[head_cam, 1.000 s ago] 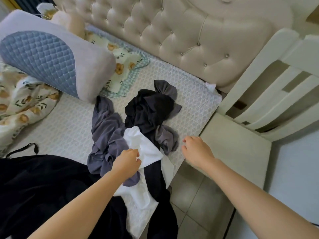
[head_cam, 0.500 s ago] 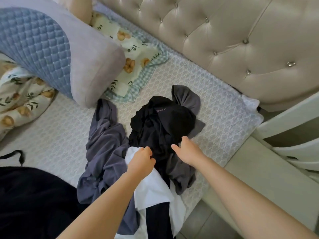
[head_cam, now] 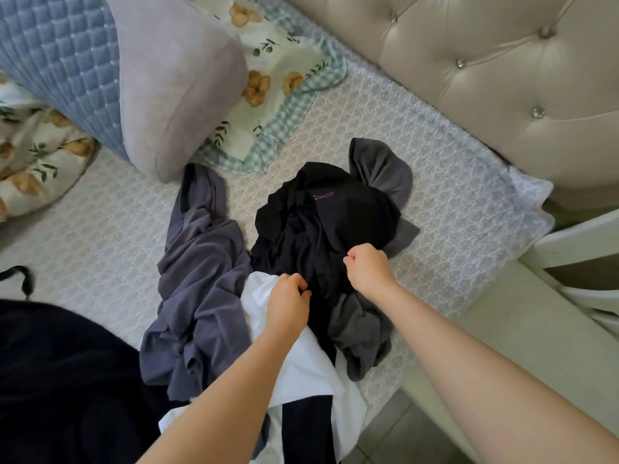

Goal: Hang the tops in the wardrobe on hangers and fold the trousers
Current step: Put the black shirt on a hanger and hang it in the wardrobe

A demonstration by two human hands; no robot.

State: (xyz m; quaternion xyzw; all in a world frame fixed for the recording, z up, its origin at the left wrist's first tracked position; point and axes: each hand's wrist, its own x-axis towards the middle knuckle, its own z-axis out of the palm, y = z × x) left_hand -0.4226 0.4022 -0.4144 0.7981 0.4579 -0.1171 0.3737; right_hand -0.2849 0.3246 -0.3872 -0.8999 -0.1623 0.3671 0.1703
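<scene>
A heap of clothes lies on the bed corner. A black garment (head_cam: 318, 216) with a small pink mark sits on top in the middle. My right hand (head_cam: 368, 267) is pinched shut on its lower right edge. My left hand (head_cam: 288, 304) is closed where the black garment meets a white garment (head_cam: 311, 373); which of the two it grips I cannot tell. A blue-grey garment (head_cam: 201, 286) sprawls to the left. A dark grey garment (head_cam: 382, 169) pokes out behind and below the black one.
A large dark blanket or garment (head_cam: 60, 380) covers the bed's near left. A blue quilted bolster (head_cam: 117, 72) and floral pillows (head_cam: 274, 78) lie at the back. The tufted headboard (head_cam: 502, 78) rises on the right, with a white slatted piece (head_cam: 576, 242) and tiled floor (head_cam: 412, 437) beyond.
Both hands moved forward onto the pile. My right hand went from open above the clothes to pinched shut on the black garment. My view closed in on the heap.
</scene>
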